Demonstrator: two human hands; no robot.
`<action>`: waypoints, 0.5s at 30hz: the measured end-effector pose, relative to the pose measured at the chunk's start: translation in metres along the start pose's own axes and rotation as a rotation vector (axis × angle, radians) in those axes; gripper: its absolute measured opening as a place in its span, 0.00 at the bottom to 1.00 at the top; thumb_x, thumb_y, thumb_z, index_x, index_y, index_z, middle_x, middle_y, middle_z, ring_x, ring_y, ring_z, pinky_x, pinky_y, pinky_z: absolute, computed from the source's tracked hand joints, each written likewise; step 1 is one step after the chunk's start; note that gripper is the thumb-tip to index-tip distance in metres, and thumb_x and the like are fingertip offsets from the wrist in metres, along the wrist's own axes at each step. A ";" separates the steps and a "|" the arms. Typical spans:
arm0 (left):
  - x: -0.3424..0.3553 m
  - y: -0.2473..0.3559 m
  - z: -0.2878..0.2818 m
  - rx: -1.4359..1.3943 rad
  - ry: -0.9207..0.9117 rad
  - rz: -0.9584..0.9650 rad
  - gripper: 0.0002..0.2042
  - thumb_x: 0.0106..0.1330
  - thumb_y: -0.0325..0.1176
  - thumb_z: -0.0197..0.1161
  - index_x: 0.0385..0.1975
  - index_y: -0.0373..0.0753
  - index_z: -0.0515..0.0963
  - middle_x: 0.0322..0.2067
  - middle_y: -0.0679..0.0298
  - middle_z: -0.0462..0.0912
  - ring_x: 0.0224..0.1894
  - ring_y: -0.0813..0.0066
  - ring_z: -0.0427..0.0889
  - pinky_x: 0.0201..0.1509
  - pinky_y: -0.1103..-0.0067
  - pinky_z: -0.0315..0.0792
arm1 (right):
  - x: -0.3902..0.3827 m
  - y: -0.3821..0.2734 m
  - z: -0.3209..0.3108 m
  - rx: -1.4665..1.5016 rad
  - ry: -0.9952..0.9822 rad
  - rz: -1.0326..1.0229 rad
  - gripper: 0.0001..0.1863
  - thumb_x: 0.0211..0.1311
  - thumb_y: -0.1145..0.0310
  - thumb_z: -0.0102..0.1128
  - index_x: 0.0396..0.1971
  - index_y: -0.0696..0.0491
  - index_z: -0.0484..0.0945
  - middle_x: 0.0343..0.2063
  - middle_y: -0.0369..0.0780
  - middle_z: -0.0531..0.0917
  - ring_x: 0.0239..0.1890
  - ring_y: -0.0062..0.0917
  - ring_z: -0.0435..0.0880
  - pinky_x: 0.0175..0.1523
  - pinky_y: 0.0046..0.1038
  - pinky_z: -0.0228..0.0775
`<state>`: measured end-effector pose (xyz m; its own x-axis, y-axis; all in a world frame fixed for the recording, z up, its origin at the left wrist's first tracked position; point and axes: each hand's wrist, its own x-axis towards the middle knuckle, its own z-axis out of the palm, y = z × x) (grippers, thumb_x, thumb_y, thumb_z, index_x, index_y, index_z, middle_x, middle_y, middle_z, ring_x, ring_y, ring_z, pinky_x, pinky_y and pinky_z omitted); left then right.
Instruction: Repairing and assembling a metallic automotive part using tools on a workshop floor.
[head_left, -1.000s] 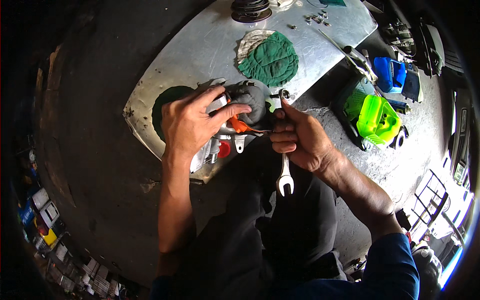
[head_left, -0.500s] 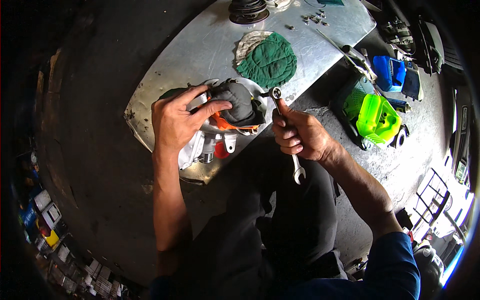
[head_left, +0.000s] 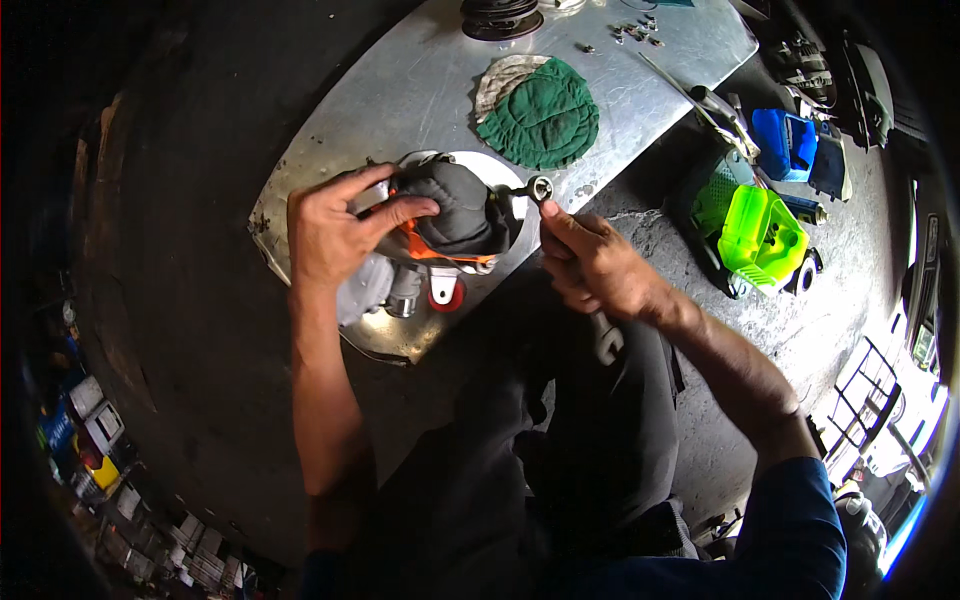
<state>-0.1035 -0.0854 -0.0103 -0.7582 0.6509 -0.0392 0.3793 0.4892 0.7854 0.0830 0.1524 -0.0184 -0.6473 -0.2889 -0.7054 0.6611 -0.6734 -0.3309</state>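
Widest of all is the grey floor [head_left: 745,320], lit on the right and dark on the left. On it stands a low metal table [head_left: 420,100], its near edge by the person's legs [head_left: 610,430]. The machine part [head_left: 455,205] is at the near left of the table, between the two hands, with a rounded black cover, an orange strip below that and pale metal around and under it. Off the table's right side stand a bright green tub [head_left: 765,240] and a smaller blue tub [head_left: 785,148]. A crumpled green cloth [head_left: 545,115], partly over a pale one [head_left: 505,82], lies just beyond the part, and a dark round stack [head_left: 500,18] stands at the far edge of the view. The left hand [head_left: 330,235] grips the part's left side, its thumb on the black cover. The right hand [head_left: 600,270] is closed around the wrench [head_left: 602,330], whose ring end is up at the part's right side by a short dark stub; whether it sits on that stub, I cannot tell. A red disc [head_left: 458,300] shows behind a pale tab. Smallest are the loose metal bits [head_left: 640,35] scattered on the far right of the table
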 end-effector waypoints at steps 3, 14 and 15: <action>0.012 -0.012 -0.005 -0.120 -0.060 0.039 0.24 0.46 0.45 0.84 0.36 0.31 0.87 0.29 0.58 0.90 0.29 0.72 0.89 0.34 0.81 0.80 | 0.008 -0.040 -0.025 -1.460 -0.127 -0.371 0.29 0.79 0.46 0.47 0.28 0.59 0.72 0.16 0.42 0.65 0.21 0.26 0.66 0.34 0.35 0.66; 0.000 -0.009 -0.002 -0.076 0.024 0.089 0.23 0.47 0.42 0.84 0.38 0.32 0.88 0.28 0.59 0.90 0.28 0.77 0.88 0.34 0.81 0.79 | -0.016 -0.024 -0.010 -0.782 0.159 -0.137 0.33 0.75 0.37 0.45 0.19 0.50 0.68 0.14 0.28 0.63 0.15 0.12 0.59 0.20 0.21 0.49; -0.003 -0.005 -0.004 -0.066 -0.005 0.047 0.22 0.49 0.38 0.83 0.40 0.32 0.87 0.31 0.60 0.90 0.32 0.79 0.87 0.38 0.81 0.79 | -0.014 -0.015 -0.008 -0.618 0.152 -0.070 0.31 0.76 0.38 0.45 0.22 0.50 0.68 0.15 0.28 0.62 0.14 0.12 0.57 0.20 0.20 0.47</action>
<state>-0.1045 -0.0921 -0.0118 -0.7374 0.6754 -0.0046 0.3784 0.4188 0.8255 0.0854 0.1720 -0.0087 -0.6656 -0.1278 -0.7353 0.7456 -0.1571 -0.6476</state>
